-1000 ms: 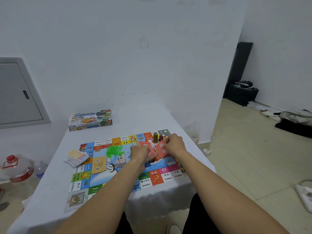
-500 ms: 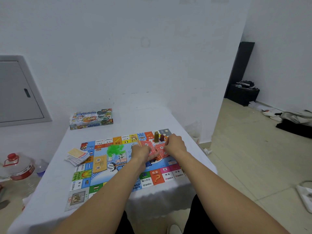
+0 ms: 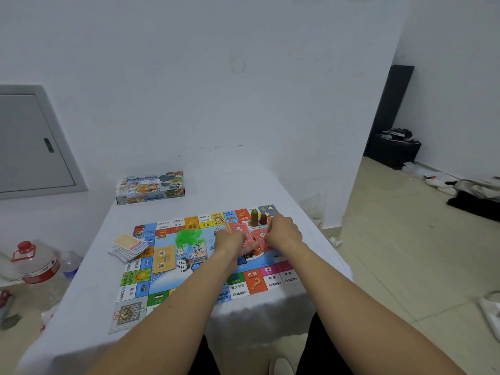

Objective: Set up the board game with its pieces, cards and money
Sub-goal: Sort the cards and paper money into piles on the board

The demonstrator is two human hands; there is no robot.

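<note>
Both hands work over the far right part of the game board (image 3: 189, 269), which lies flat on the white-clothed table (image 3: 89, 307). The left hand (image 3: 229, 240) has its fingers curled down onto a spread of red cards (image 3: 244, 234), and the right hand (image 3: 284, 232) has its fingers bent onto the same cards from the other side; the cards show in the gap between the two hands and just past the left knuckles, but whether either hand pinches a card or only presses on it cannot be told, since the fingertips are hidden under the backs of the hands. Just beyond the right hand's fingers stand a tall gold piece (image 3: 254, 217) and a shorter dark red piece (image 3: 263, 219), upright near the board's far right corner. To the left of the left hand, on the board, lie a green blurred patch (image 3: 189, 236) and a tan card deck (image 3: 163, 262). Farther left, half off the board's edge, sits a loose pile of cards (image 3: 128, 247). The game box (image 3: 150, 187) lies well beyond the fingers, near the wall.
</note>
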